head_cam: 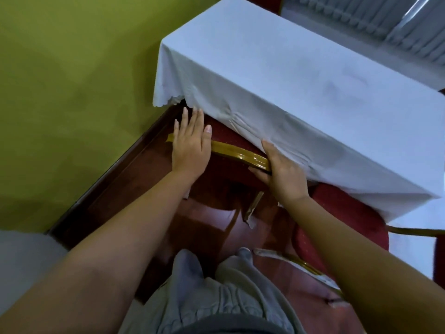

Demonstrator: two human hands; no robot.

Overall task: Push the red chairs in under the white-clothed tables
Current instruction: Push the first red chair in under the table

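Head cam: L hand (190, 147) flat, fingers spread, on red chair's (226, 162) gold top rail; R hand (281, 172) grips rail. Chair seat tucked under white-clothed tabletop (277, 75).

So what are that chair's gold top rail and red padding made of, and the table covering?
The gold rail looks like glossy painted or lacquered metal or wood; sharp highlights run along it, but the core is unclear. The red padding appears to be woven upholstery fabric, matte with tiny pale dots. The white tablecloth is thin matte cloth: it drapes, creases and has a scalloped hem.
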